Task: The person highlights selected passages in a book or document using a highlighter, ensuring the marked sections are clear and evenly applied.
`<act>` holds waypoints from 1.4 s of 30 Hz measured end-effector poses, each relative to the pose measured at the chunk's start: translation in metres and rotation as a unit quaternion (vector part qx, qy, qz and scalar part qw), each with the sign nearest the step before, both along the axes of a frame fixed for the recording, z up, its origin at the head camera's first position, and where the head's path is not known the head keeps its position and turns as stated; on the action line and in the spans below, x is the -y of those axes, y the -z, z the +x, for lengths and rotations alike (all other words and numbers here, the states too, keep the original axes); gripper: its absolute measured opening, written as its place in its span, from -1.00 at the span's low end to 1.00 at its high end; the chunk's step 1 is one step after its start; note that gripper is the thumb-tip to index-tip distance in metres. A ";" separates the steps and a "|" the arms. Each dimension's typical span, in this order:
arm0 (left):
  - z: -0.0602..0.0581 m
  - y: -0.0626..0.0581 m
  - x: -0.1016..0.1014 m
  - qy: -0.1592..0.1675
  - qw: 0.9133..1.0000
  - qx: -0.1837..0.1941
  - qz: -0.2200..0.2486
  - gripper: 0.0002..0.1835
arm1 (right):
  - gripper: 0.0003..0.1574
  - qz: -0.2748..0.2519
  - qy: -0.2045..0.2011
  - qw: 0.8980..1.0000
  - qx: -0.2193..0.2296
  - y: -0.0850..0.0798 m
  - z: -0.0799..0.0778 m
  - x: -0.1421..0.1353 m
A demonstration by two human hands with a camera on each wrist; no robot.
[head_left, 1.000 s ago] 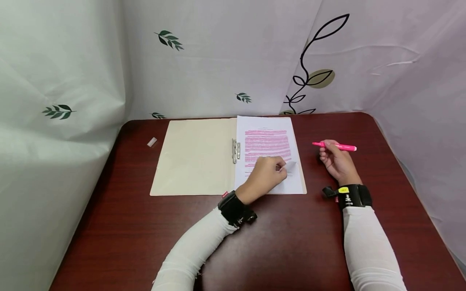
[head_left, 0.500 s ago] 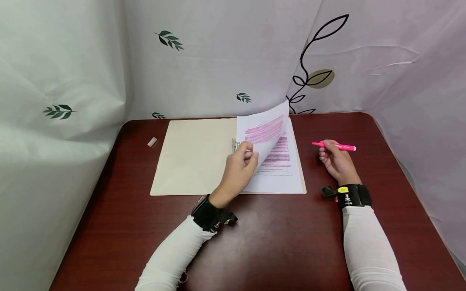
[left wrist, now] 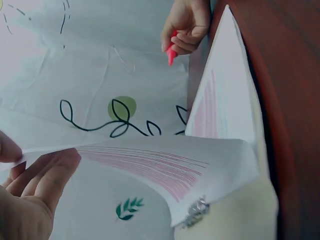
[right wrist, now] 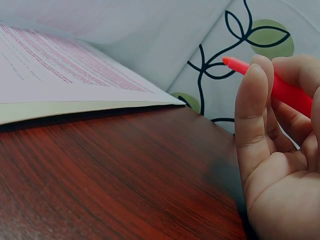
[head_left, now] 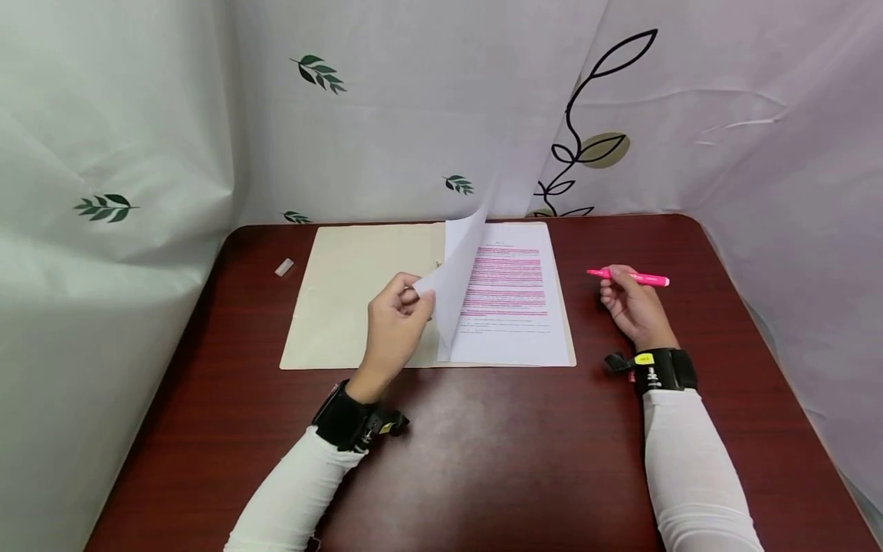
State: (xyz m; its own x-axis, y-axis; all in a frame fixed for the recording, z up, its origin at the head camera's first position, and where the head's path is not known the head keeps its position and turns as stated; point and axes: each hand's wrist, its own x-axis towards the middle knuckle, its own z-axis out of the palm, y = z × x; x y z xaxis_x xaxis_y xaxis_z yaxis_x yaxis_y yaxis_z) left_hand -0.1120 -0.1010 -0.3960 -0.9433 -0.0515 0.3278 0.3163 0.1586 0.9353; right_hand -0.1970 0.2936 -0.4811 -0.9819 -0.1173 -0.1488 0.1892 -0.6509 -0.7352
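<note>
A pale fabric curtain (head_left: 386, 107) printed with dark leaf sprigs hangs behind and at both sides of a glossy, dark reddish-brown wood-grain table (head_left: 497, 460). Near the table's far edge, a cream-coloured card folder (head_left: 338, 314) lies spread flat, its right half bearing white paper. The person's left hand (head_left: 396, 326) pinches the corner of a thin white paper sheet (head_left: 455, 284) between thumb and fingers, over the folder's left half. The sheet rises in a curve from the right half and leans leftward; beneath it shows a printed white page (head_left: 510, 307) with many pink-marked lines. The right hand (head_left: 638, 310), right of the folder and apart from it, grasps a slim bright-pink highlighter (head_left: 654, 280), its tip pointing left and apparently uncapped.

The step in hand looks like a page turn, about halfway over. The next move probably calls for keeping the corner pinched and laying the sheet down on the left without creasing it or straining it at the silvery metal clip (left wrist: 196, 212) by the fold.

The sheet's upper edge blurs into the curtain, and the sheet covers the left part of the page below. In the head view the clip is almost wholly hidden; in the left wrist view it is blurred. The print is too small to read. At far left, a small whitish block (head_left: 283, 267) is hard to identify. Whether the right hand touches the table cannot be told.
</note>
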 end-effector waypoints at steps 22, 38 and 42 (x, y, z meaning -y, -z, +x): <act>0.013 0.035 0.070 -0.054 0.969 0.186 0.152 -0.87 | -0.79 0.015 0.004 1.000 0.012 0.001 0.001 0.001; 0.020 0.053 0.098 -0.129 0.974 0.184 0.000 -0.41 | -0.81 0.020 0.001 1.000 0.009 0.000 0.000 0.002; 0.018 0.055 0.106 -0.110 0.968 0.203 -0.103 -0.32 | -0.83 0.030 0.005 0.999 0.008 0.000 0.001 0.001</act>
